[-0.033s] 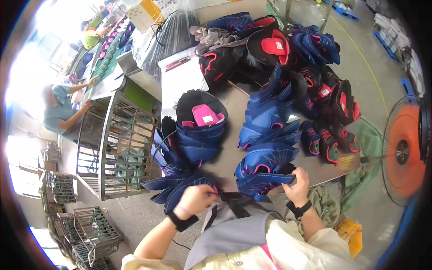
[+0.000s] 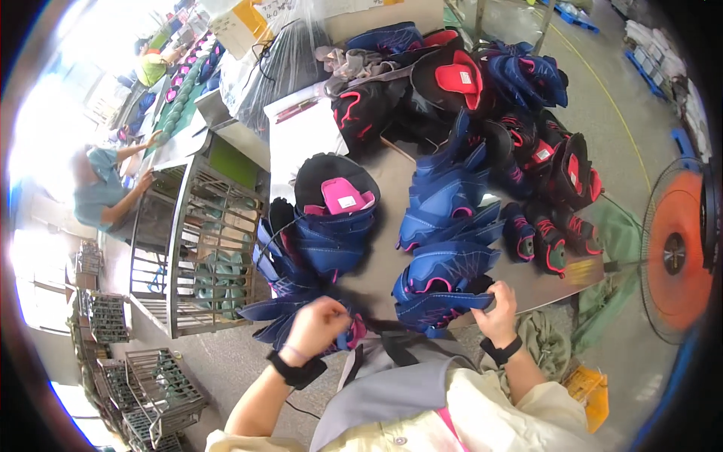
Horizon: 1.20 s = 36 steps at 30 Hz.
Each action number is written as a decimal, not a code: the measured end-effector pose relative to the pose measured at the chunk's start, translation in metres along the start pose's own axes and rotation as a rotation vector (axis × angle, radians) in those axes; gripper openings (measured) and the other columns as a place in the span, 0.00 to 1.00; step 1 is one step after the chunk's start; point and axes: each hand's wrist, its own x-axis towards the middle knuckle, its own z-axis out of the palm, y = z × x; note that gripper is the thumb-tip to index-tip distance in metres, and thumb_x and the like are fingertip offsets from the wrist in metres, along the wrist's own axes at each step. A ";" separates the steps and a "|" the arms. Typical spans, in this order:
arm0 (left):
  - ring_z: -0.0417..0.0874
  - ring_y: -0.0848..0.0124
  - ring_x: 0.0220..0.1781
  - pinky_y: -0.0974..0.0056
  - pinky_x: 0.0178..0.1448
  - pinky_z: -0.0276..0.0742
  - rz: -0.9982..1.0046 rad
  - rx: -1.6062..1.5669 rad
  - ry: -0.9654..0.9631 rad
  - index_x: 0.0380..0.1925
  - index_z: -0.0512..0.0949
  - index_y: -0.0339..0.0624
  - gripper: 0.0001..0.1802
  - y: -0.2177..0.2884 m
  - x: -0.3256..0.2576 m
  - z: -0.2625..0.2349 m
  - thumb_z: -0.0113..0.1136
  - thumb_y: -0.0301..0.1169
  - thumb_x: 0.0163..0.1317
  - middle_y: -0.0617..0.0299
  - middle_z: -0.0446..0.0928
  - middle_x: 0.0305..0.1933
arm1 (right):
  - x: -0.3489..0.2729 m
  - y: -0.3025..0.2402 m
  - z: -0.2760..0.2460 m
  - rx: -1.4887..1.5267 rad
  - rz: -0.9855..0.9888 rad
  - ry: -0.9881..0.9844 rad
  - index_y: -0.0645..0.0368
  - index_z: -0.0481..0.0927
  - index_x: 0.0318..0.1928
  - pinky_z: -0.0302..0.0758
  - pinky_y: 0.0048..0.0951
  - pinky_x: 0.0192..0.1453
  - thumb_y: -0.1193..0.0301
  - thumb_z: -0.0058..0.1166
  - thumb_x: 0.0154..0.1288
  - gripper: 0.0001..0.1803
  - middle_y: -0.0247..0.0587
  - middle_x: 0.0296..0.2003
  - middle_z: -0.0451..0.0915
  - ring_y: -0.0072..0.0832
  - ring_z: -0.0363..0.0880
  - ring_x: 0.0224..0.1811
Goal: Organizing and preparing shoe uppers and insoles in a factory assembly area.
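Observation:
Blue shoe uppers with pink trim are stacked down the middle of the table. My right hand (image 2: pixel 497 313) pinches the right end of the nearest blue shoe upper (image 2: pixel 437 309) in that stack. At the table's near left edge my left hand (image 2: pixel 318 330) has its fingers curled together over a lower pile of blue shoe uppers (image 2: pixel 275 310). What those fingers hold, if anything, is hidden. Pink lining (image 2: pixel 358 330) shows just right of that hand. Behind it stands a nested stack of blue uppers (image 2: pixel 331 245) with a pink tongue on top.
Black-and-red shoe uppers (image 2: pixel 576 177) and several small shoes (image 2: pixel 550 245) lie on the table's right side. An orange fan (image 2: pixel 674 252) stands beyond. To the left is a metal rack cart (image 2: pixel 177 248), with a co-worker (image 2: pixel 105 184) behind it. A plastic bag (image 2: pixel 290 68) sits at the back.
My left hand has moved slightly up, and its fingers have come away from the pink-edged part. More pink lining shows beside it. My right hand has stayed on its shoe upper.

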 end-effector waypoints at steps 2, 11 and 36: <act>0.73 0.80 0.27 0.75 0.28 0.71 -0.182 -0.480 0.341 0.50 0.66 0.36 0.24 -0.004 0.007 -0.028 0.57 0.24 0.51 0.64 0.72 0.25 | 0.003 0.000 -0.001 0.012 0.025 -0.047 0.58 0.68 0.31 0.63 0.37 0.36 0.74 0.63 0.34 0.20 0.42 0.27 0.70 0.42 0.69 0.31; 0.54 0.45 0.65 0.53 0.68 0.50 0.322 0.345 0.504 0.58 0.57 0.29 0.42 0.070 0.151 -0.045 0.65 0.38 0.45 0.36 0.53 0.62 | -0.020 0.009 0.007 0.109 0.219 -0.069 0.62 0.59 0.45 0.59 0.48 0.59 0.68 0.65 0.38 0.35 0.65 0.55 0.51 0.57 0.54 0.58; 0.78 0.69 0.40 0.66 0.46 0.73 0.623 -0.035 0.525 0.46 0.66 0.28 0.36 0.190 0.058 -0.062 0.70 0.37 0.39 0.52 0.76 0.38 | 0.043 -0.046 -0.017 0.998 0.188 -0.105 0.62 0.53 0.61 0.65 0.32 0.59 0.78 0.67 0.41 0.47 0.46 0.50 0.69 0.30 0.67 0.55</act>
